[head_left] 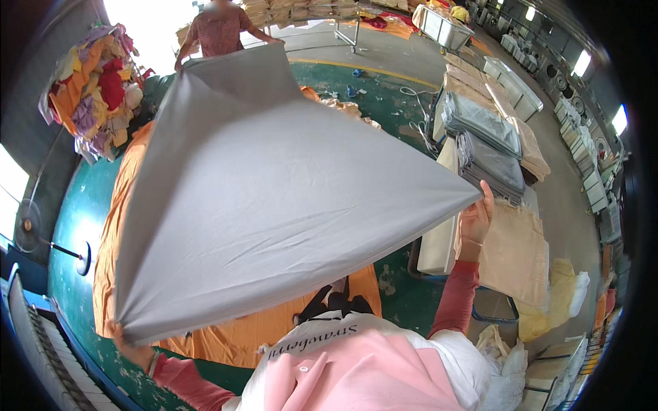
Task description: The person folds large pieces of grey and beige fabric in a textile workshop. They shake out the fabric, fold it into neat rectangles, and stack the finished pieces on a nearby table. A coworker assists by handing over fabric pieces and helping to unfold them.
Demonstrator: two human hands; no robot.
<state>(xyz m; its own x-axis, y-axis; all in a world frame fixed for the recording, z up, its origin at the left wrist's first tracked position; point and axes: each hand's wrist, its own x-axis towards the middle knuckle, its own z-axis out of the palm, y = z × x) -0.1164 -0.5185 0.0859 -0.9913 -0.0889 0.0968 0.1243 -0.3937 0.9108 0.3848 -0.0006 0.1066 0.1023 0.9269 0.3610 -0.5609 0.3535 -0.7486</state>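
Observation:
A large grey cloth sheet [277, 180] is stretched out in the air before me. My left hand [131, 344] grips its near left corner, low at the left of the view. Out at the right, my right hand [475, 218] holds the near right corner, which is pulled to a point. A co-worker [218, 28] stands at the far end with both hands on the sheet's far edge. Between us the fabric sags a little and shows soft creases. An orange cloth [236, 329] lies on the floor underneath, partly hidden by the sheet.
At the right, folded grey cloths in clear plastic [483, 123] and folded beige cloths [509, 246] lie on a table. A heap of coloured cloths [97, 92] rises at the far left, above a standing fan [30, 225]. White cords [419, 103] trail over the green floor [406, 295].

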